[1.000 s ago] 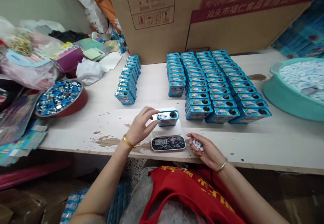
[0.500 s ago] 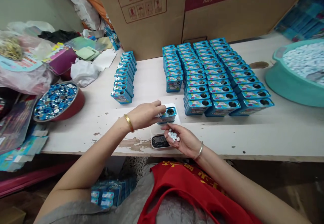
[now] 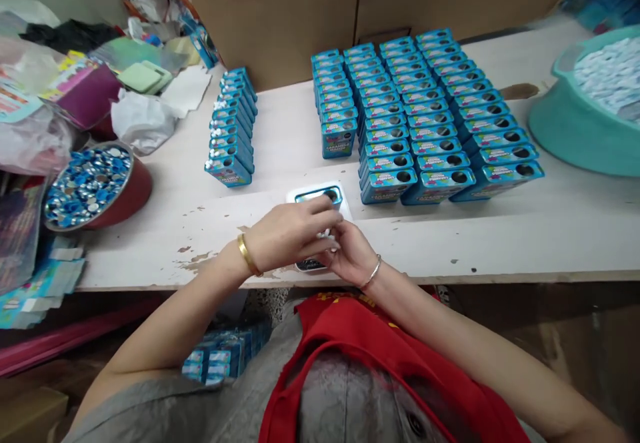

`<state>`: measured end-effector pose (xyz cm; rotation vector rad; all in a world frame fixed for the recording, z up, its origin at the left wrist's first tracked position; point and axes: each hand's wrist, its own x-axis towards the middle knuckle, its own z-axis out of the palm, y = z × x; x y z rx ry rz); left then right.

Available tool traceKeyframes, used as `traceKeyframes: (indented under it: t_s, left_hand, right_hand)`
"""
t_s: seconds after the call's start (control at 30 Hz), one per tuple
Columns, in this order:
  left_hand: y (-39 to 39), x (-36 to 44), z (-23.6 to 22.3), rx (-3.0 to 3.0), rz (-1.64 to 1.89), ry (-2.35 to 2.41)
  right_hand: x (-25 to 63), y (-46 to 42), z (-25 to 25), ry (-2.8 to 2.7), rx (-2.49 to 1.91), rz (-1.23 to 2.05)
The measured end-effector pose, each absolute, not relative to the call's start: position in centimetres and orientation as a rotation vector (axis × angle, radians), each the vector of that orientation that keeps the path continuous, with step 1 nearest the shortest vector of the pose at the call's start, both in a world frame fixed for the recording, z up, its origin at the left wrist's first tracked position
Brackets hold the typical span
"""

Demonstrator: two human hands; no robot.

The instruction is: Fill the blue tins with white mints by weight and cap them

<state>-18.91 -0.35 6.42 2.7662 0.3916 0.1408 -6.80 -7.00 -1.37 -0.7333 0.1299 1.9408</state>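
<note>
A blue candy tin (image 3: 318, 194) with a round opening lies on a small white digital scale (image 3: 346, 211). My hands meet in front of it, over the scale's dark display (image 3: 311, 265), which they partly cover. My right hand (image 3: 354, 253) is cupped, palm up, around small white candies (image 3: 327, 233). From above, my left hand (image 3: 295, 229) reaches into that palm with bent fingers closed on some of the candies. How many each hand holds is hidden.
Rows of blue tins (image 3: 415, 116) stand right of the scale, and one shorter row (image 3: 233, 129) stands left. A turquoise tub (image 3: 575, 123) of white candies is far right. At left sit a red bowl (image 3: 135, 183) of shiny blue-silver pieces and plastic bags. Cardboard (image 3: 300, 36) rises behind.
My left hand has moved from the tin's left end down to my right palm. My right hand has turned inward, and its candies are now mostly covered. The head view has tilted down.
</note>
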Motion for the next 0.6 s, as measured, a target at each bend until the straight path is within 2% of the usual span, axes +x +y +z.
traceKeyframes:
  t_s: [0.17,0.23,0.43,0.6]
  left_hand:
    - [0.2,-20.7,5.6,2.513,0.892,0.82]
    - [1.1,-21.9,4.3,2.342,1.02,0.973]
    - [1.9,-23.4,-0.3,2.205,0.844,0.983]
    - [1.7,-22.9,-2.0,2.215,0.747,0.943]
  right_hand:
    - [-3.5,-9.3,-1.7,0.159,-0.77,1.908]
    - [-1.9,-10.4,-2.2,0.178,-0.823,1.845]
    - [0.3,-12.7,-3.1,0.244,-0.973,1.701]
    - [-0.5,-13.2,-3.4,0.242,-0.991,1.715]
